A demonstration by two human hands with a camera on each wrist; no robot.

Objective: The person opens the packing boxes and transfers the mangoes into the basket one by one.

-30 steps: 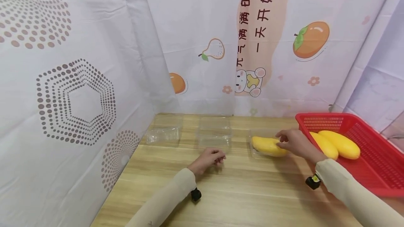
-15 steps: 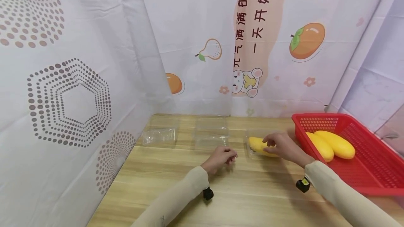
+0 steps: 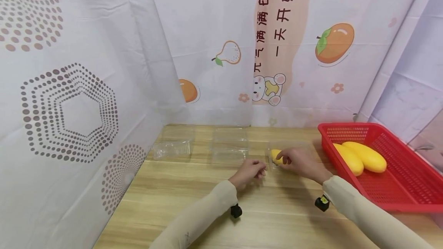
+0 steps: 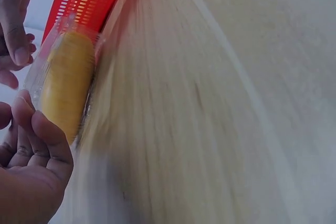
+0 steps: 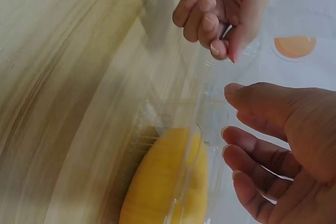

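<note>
A yellow mango [image 3: 275,156] lies in a clear plastic box [image 3: 271,146] at the right of the table, mostly hidden by a hand in the head view. My right hand [image 3: 302,162] hovers over the box with bent, spread fingers and nothing between them. The right wrist view shows the mango [image 5: 163,182] behind the clear wall, left of those fingers. Just left of the box is my left hand [image 3: 248,173], loosely curled around nothing. In the left wrist view that hand [image 4: 31,161] overlaps the lower end of the mango [image 4: 68,82].
Two more clear plastic boxes stand toward the back: a middle one [image 3: 230,150] and a left one [image 3: 172,150]. On the right, a red basket [image 3: 408,172] contains two mangoes [image 3: 367,157]. Printed curtains [image 3: 207,114] border the wooden table [image 3: 194,187].
My left hand has moved right, toward the box with the mango. My right hand has shifted left over the mango, covering more of it. The head view has turned slightly.
</note>
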